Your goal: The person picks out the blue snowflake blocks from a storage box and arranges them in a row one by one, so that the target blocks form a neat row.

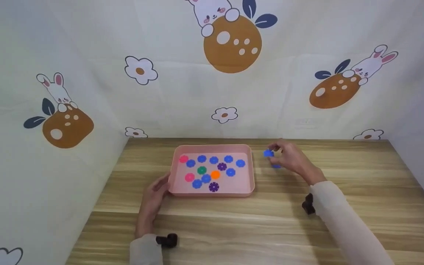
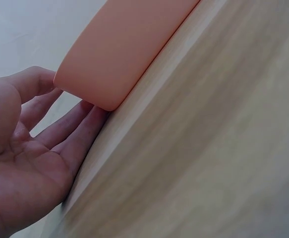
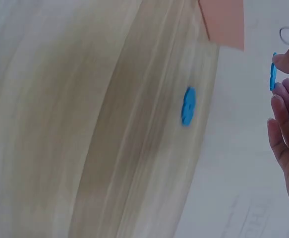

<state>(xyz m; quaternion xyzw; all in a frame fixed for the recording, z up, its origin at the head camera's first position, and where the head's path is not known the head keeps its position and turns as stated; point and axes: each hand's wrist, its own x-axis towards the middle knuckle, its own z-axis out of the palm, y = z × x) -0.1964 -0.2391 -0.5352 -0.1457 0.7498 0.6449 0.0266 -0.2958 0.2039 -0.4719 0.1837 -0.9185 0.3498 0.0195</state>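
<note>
A pink tray (image 1: 212, 193) stands on the table with several flower-edged plastic discs in it, mostly blue, plus purple, pink, a green and an orange one. My left hand (image 1: 154, 200) touches the tray's left side; in the left wrist view its fingers (image 2: 77, 124) reach the tray's corner and under its edge. Right of the tray, my right hand (image 1: 289, 158) pinches a blue disc (image 3: 273, 72) between thumb and fingertips, raised above the table. A second blue disc (image 3: 188, 106) lies on the table below that hand, partly hidden by it in the head view.
The wooden table (image 1: 271, 228) runs back to a cloth wall (image 1: 182, 99) printed with rabbits and flowers. More cloth hangs along the left and right sides. A small black device (image 1: 168, 240) is strapped at the left wrist, another (image 1: 308, 204) at the right.
</note>
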